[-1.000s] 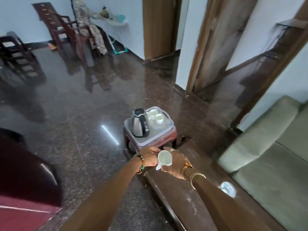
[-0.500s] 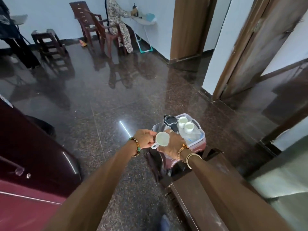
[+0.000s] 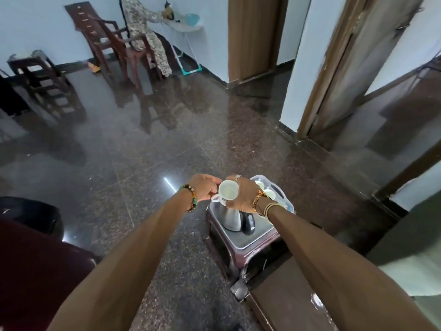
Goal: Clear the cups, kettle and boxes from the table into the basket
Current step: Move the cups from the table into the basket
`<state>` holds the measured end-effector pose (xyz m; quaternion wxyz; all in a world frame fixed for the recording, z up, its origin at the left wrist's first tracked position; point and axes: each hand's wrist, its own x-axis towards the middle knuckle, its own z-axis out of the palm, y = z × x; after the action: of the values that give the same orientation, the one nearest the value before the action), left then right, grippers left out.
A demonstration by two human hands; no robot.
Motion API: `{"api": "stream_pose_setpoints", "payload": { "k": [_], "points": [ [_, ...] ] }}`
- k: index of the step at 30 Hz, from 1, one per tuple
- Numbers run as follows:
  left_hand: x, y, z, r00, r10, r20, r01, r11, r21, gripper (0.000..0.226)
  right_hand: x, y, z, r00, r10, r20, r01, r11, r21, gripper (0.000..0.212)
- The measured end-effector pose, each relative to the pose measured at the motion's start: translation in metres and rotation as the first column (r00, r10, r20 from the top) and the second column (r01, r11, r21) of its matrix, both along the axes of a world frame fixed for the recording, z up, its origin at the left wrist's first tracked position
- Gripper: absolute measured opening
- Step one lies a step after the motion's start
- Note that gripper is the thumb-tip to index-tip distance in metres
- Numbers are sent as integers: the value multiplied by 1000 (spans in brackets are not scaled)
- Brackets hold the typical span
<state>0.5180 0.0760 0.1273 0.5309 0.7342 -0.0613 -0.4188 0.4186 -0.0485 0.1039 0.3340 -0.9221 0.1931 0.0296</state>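
Observation:
I hold a white cup (image 3: pixel 228 190) between both hands above the basket. My left hand (image 3: pixel 204 187) pinches the cup at its rim and handle side. My right hand (image 3: pixel 245 195) cups it from the right. Below them a steel kettle (image 3: pixel 232 217) with a black handle stands in a pale plastic basket (image 3: pixel 248 242) that rests on a dark red stool (image 3: pixel 238 259). Two more white cups (image 3: pixel 268 193) sit in the basket's far end, partly hidden by my right hand. The dark wooden table (image 3: pixel 286 302) is at the lower right.
A green sofa (image 3: pixel 410 271) lies at the right edge. A dark red seat (image 3: pixel 28 271) fills the lower left. Across the glossy stone floor stand plastic chairs (image 3: pixel 107 41), a stool (image 3: pixel 38 75) and a person (image 3: pixel 143 32) at a small white table.
My hands have carried the cup from the table's end out over the basket. The view has tilted down and closed in on the stool.

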Motion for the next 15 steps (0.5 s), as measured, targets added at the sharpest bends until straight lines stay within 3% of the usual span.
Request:
{"api": "stream_pose_setpoints", "payload": {
  "k": [8, 11, 15],
  "points": [
    [36, -106, -42, 965, -254, 62, 251, 967, 51, 47, 1, -69, -27, 947, -314, -63, 315, 949, 11, 63],
    [50, -148, -58, 895, -422, 144, 406, 905, 128, 40, 6, -92, -37, 894, -434, -107, 435, 900, -13, 69],
    [70, -202, -63, 799, -589, 117, 568, 805, 174, 40, 18, -123, -49, 795, -589, -148, 589, 807, -45, 63]
  ]
}}
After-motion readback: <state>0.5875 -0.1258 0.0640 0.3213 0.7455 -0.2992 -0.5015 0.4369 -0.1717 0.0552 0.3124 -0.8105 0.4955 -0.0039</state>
